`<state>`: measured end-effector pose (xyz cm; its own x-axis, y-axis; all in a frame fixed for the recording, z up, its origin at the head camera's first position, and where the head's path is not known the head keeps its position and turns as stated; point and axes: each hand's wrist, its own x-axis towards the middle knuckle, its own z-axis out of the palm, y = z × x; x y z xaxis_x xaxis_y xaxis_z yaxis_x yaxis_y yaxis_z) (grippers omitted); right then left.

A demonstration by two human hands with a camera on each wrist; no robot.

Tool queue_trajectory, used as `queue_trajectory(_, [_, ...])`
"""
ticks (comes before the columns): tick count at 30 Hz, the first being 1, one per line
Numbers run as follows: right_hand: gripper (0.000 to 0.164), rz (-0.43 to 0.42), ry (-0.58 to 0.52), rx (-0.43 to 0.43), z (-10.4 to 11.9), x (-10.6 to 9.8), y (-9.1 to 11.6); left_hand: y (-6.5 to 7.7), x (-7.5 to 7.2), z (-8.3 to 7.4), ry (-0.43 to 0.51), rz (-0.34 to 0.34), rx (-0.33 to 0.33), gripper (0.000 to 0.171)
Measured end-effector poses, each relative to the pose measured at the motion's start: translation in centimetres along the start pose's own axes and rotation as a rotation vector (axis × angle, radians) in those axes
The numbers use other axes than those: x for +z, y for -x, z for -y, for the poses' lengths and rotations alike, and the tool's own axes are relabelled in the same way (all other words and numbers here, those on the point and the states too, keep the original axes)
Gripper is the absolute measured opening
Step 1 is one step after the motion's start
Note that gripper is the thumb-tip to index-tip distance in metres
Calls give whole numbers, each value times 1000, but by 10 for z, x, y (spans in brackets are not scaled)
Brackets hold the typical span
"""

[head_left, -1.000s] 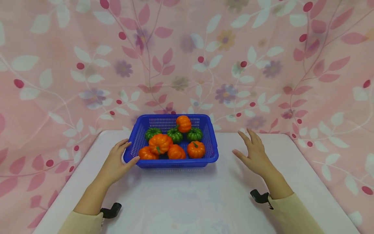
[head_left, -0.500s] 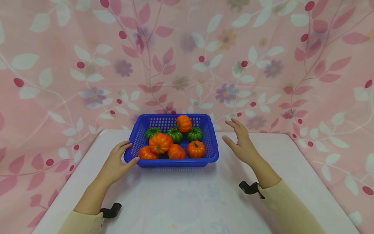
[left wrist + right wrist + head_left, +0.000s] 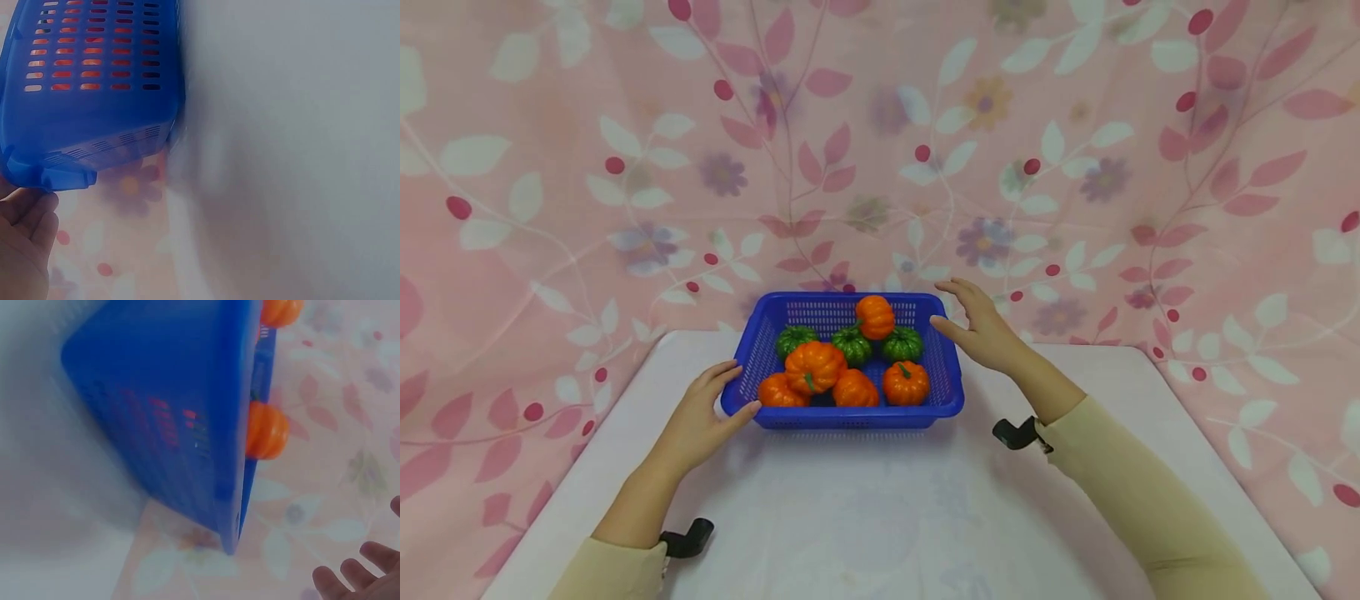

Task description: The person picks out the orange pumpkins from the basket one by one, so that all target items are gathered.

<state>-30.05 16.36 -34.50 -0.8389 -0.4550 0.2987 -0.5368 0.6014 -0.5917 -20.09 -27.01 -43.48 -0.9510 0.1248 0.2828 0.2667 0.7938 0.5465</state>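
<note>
A blue plastic basket (image 3: 850, 419) holds several small pumpkins, orange ones such as the front-right pumpkin (image 3: 906, 383) and green ones such as the middle green pumpkin (image 3: 852, 346). One orange pumpkin (image 3: 875, 317) sits highest, by the back wall. My left hand (image 3: 696, 417) touches the basket's left rim with its fingertips, thumb spread toward the front corner. In the left wrist view, its fingers (image 3: 44, 225) meet the rim. My right hand (image 3: 985, 333) is over the basket's right rim, fingers extended and holding nothing; the right wrist view shows its fingertips apart from the basket.
The basket stands near the back of a white-covered table (image 3: 865, 517). Right behind it hangs a pink floral cloth (image 3: 880, 167). A black wrist-camera mount shows at each sleeve, left mount (image 3: 688, 540) and right mount (image 3: 1015, 433).
My right hand has moved left and away from me, from beside the basket to over its right rim. The left hand and the pumpkins have stayed in place.
</note>
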Motion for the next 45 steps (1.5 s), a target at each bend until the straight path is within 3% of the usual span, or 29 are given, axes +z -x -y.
queue_trajectory(8, [61,167,85,-7,1,-6,-47,0,-1,-2,-10,3,-5,79])
queue_trajectory(13, [62,268,111,9,9,2,-72,3,-2,-2,-16,7,-13,79])
queue_trajectory(19, [63,341,64,29,17,18,-95,4,1,0,-6,9,-22,80])
queue_trajectory(33, [56,372,105,59,19,55,-122,3,7,2,10,5,-40,80])
queue_trajectory(45, [52,325,-11,132,0,76,-118,1,4,2,8,8,-44,80])
